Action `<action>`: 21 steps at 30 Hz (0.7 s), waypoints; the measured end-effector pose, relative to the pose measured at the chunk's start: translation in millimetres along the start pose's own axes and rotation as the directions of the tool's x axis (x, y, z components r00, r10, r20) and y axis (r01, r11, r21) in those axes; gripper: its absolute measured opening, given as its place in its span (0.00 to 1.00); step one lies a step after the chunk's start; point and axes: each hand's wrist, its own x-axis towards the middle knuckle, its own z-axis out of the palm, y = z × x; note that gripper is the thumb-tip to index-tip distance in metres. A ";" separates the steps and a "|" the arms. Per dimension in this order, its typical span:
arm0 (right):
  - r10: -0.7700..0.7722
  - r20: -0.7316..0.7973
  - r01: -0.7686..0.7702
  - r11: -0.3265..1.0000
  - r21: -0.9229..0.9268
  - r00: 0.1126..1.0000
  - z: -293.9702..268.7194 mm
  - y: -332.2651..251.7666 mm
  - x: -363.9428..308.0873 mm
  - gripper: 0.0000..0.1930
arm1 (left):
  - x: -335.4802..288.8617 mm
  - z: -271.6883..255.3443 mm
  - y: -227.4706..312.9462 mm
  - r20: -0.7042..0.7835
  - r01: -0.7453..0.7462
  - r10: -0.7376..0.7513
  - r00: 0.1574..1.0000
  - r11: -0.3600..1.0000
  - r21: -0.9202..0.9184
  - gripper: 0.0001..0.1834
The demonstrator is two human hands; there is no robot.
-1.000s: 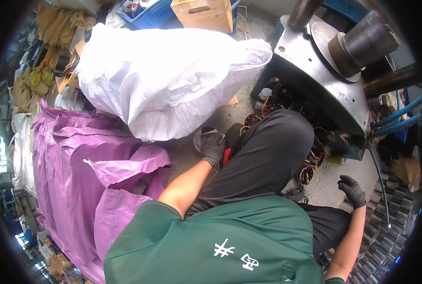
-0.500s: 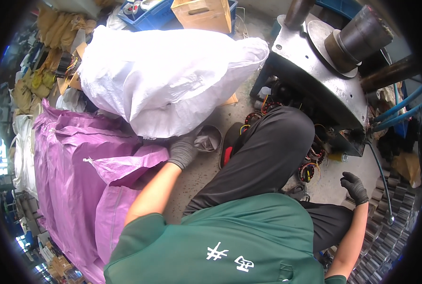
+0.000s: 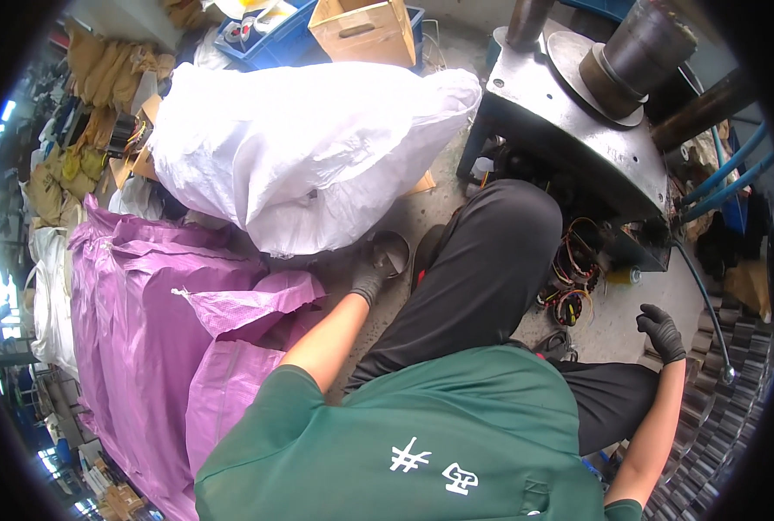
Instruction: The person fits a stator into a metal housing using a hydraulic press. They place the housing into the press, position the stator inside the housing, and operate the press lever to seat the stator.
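Observation:
My left hand (image 3: 369, 276), in a dark grey glove, is down at the floor between the bags and my bent leg. Its fingers close on the rim of a round, hollow metal cylinder (image 3: 395, 251); the fingertips are partly hidden. Right above it bulges a full white woven sack (image 3: 291, 148). Left of my forearm stands a purple woven sack (image 3: 135, 321), its loose flap (image 3: 252, 304) folded out. Off to the right, my gloved right hand (image 3: 663, 335) hangs in the air with loosely bent fingers apart, holding nothing, near stacked metal cylinders (image 3: 721, 391).
A heavy steel press (image 3: 569, 113) with thick columns stands at the upper right. Wound coils with coloured wires (image 3: 571, 269) lie on the floor beside my knee. A blue crate (image 3: 274, 43) and a wooden box (image 3: 365, 33) are at the back. A dark hose (image 3: 704, 300) hangs at the right.
My left hand has moved right, from beside the metal cylinder onto its rim. My right hand has shifted slightly right, still empty. The view has shifted a little.

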 end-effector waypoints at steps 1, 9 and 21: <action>-0.006 -0.016 0.006 1.000 -0.005 1.000 0.4 -2.8 -2.8 0.26 | -1.5 11.9 -13.8 0.021 0.028 -0.027 0.999 0.998 -0.049 0.51; 0.038 -0.073 -0.038 0.999 0.001 0.997 -2.8 14.2 -17.4 0.26 | -25.2 -16.8 -8.4 0.492 0.448 -0.267 0.829 0.844 -0.296 0.51; 0.039 -0.075 -0.036 0.998 0.048 0.996 -10.0 16.8 -17.3 0.25 | 46.4 34.4 -45.6 0.236 -0.034 0.118 0.965 0.942 -0.334 0.58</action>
